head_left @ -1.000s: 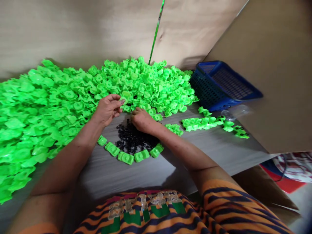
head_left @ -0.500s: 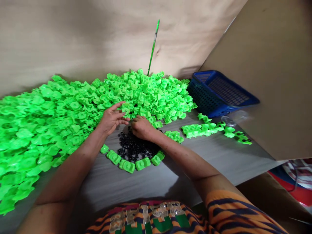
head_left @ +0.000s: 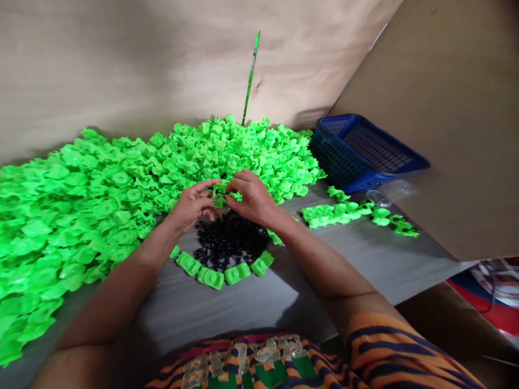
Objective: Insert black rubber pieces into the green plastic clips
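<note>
Between the thumb and fingers of my left hand (head_left: pixel 192 206) is a green plastic piece (head_left: pixel 219 195), with its hollow side facing me. My right hand (head_left: pixel 250 197) pinches a small black part (head_left: pixel 221 192) against that piece from the right. Just below both hands lies a pile of small black parts (head_left: pixel 231 240) on the grey table (head_left: pixel 182 313). Several green pieces (head_left: pixel 211 277) form a curved row along the near edge of the black pile. A large heap of green pieces (head_left: pixel 121 183) spreads behind my hands and to the left.
A blue plastic basket (head_left: pixel 352 156) stands at the back right beside a brown panel (head_left: pixel 458 135). In front of it are rows of green pieces (head_left: pixel 332 214) and a clear round item (head_left: pixel 379 198). A thin green-marked stick (head_left: pixel 250 81) rises behind the heap.
My right hand has risen from the black pile to the green piece, bringing a black part against it. My left hand has shifted slightly right and down, and its piece is now turned.
</note>
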`<state>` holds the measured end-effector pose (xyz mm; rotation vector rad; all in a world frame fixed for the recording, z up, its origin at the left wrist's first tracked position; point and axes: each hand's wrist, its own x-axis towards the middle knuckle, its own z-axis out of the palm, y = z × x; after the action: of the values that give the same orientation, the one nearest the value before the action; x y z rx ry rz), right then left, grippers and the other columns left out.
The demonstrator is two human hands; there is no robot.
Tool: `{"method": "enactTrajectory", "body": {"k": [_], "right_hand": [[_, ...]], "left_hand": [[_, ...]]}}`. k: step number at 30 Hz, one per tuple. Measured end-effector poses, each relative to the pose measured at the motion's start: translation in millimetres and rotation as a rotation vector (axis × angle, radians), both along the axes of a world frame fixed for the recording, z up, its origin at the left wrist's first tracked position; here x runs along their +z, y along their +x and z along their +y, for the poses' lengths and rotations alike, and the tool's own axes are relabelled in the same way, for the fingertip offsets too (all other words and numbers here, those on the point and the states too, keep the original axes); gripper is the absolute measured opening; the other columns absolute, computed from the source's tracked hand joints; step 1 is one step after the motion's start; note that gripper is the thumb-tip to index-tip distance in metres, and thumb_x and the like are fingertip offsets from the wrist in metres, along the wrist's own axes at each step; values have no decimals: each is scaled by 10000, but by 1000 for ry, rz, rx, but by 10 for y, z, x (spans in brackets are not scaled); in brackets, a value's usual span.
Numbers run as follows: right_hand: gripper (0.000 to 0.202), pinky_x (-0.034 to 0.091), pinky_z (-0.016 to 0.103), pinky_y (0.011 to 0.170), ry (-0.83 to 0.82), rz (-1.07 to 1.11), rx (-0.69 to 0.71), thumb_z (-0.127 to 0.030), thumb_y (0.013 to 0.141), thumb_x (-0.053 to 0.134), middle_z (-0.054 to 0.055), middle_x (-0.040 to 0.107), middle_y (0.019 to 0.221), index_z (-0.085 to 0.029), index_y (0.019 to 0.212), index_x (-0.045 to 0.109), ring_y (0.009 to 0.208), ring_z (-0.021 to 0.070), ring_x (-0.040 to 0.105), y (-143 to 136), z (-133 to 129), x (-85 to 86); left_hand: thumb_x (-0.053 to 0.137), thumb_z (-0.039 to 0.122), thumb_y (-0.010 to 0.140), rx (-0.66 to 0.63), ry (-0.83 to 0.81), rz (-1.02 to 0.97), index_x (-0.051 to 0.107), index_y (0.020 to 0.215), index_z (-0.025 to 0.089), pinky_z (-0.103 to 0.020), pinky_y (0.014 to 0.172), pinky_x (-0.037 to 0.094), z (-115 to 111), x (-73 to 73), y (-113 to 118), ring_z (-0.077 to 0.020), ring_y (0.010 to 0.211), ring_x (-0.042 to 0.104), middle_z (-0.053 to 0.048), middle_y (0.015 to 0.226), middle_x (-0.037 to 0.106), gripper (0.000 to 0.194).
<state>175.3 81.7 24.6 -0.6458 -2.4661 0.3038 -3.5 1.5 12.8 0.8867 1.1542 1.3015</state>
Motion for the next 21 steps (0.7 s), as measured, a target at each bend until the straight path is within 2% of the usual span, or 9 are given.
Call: {"method": "enactTrajectory", "body": {"k": [4, 8, 14, 21], "right_hand": [[110, 372, 371, 839, 49, -22, -52, -163, 933, 612, 79, 615, 872, -190, 879, 704, 922, 255, 492, -22, -29, -20], [138, 373, 381, 850, 73, -82, -82, -157, 946, 585, 98, 620, 889, -178, 881, 705, 933, 263, 487, -35, -55, -13], [176, 384, 402, 882, 103, -130, -91, -146, 963, 553, 123, 636, 911, -170, 907, 719, 953, 280, 476, -37, -102, 13], [183, 404, 406, 877, 136, -181, -120, -156, 983, 554, 140, 660, 937, -149, 961, 736, 962, 287, 484, -47, -136, 9]], "left_hand": [[821, 185, 614, -8, 15, 18, 726, 1245, 171, -211, 432, 533, -15, 1, 35, -184, 586, 751, 21, 776, 712, 639], [865, 245, 609, 0, 25, 41, 727, 1261, 159, -216, 425, 529, -14, -10, 32, -198, 602, 758, 20, 758, 714, 672], [854, 441, 758, 4, 35, 117, 748, 1285, 171, -216, 435, 506, 11, -74, 6, -191, 606, 747, -30, 784, 770, 601], [866, 446, 764, 16, 43, 126, 770, 1270, 167, -215, 405, 459, 28, -133, -9, -197, 572, 734, -42, 773, 788, 586]]}}
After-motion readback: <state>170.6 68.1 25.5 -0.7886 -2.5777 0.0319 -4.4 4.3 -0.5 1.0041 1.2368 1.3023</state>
